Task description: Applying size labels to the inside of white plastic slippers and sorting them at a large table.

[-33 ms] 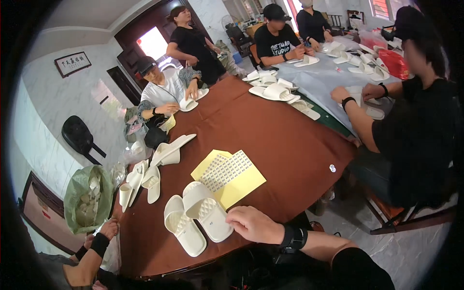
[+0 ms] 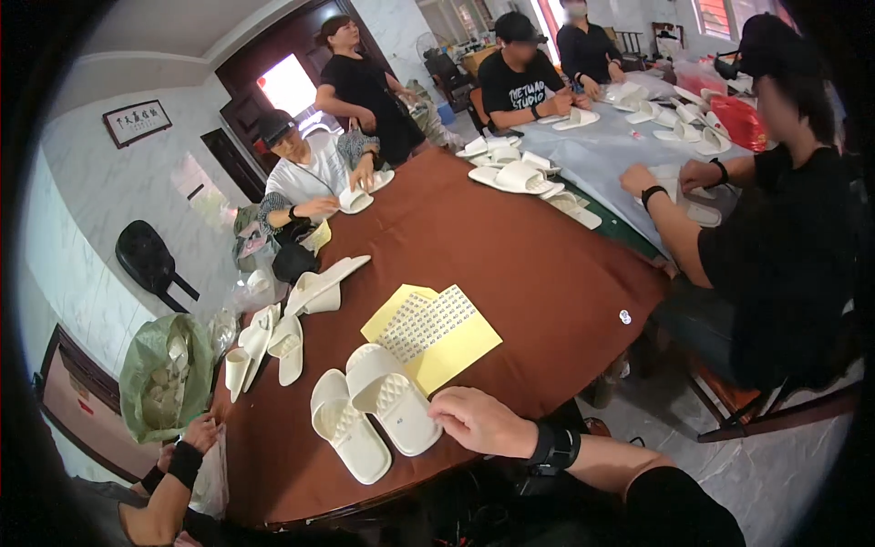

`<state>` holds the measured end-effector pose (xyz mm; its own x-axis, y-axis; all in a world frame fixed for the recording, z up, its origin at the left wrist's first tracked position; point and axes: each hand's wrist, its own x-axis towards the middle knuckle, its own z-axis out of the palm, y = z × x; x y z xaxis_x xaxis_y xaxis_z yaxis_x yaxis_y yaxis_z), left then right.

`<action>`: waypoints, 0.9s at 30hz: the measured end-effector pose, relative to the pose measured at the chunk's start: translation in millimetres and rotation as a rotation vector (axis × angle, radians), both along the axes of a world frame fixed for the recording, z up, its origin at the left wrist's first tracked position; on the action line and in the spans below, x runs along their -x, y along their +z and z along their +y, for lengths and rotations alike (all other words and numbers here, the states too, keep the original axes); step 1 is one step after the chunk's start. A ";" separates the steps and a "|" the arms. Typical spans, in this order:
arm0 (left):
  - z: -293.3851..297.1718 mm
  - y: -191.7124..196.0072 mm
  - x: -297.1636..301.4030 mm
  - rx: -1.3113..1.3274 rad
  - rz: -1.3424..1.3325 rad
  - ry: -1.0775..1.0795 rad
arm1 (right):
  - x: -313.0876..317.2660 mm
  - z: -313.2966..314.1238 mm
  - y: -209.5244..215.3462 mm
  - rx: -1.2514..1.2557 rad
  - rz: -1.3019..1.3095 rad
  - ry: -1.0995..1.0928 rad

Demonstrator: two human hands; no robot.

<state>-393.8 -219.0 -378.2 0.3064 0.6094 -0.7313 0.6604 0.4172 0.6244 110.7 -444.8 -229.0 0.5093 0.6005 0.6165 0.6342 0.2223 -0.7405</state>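
A pair of cream slide slippers lies side by side near the table's front edge, soles down and toes pointing away. My right hand [image 2: 481, 421], with a black band on its wrist, is closed at the right side of the right slipper [image 2: 408, 425], its curled fingertips against the edge near the heel. The left slipper [image 2: 363, 454] rests untouched next to it. Just beyond the pair lie yellow sheets [image 2: 456, 350] with rows of small printed white stickers, partly covered by the right slipper's toe. My left hand is not in view.
More slippers [image 2: 286, 348] lie at the table's left edge. A green bag [image 2: 137, 387] stands beside a co-worker's hands [image 2: 196, 433] at lower left. Other people handle slippers around the brown-covered table [image 2: 547, 292] and a second table. A small white sticker [image 2: 625, 317] lies near the right edge.
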 end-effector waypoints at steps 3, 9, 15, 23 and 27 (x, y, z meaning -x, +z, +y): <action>8.0 -16.0 -7.7 0.012 -0.048 -0.033 | 5.8 -3.5 9.2 -0.030 0.016 -0.021; -5.7 -51.3 -10.7 0.047 -0.125 -0.022 | 4.9 -5.7 11.9 0.010 0.011 -0.040; -19.5 -67.1 -12.6 0.057 -0.149 -0.010 | 7.2 -7.5 16.8 0.017 0.064 -0.028; -12.1 -69.9 -26.5 0.048 -0.124 -0.080 | 4.1 -11.6 15.5 -0.018 0.096 -0.028; 2.0 -62.2 -39.3 0.038 -0.119 -0.112 | 3.9 -12.3 15.7 -0.030 0.096 -0.034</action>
<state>-354.5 -217.0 -440.4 0.4571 0.5393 -0.7073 0.6261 0.3697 0.6865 106.8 -457.0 -213.3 0.5865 0.5640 0.5813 0.5681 0.2251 -0.7916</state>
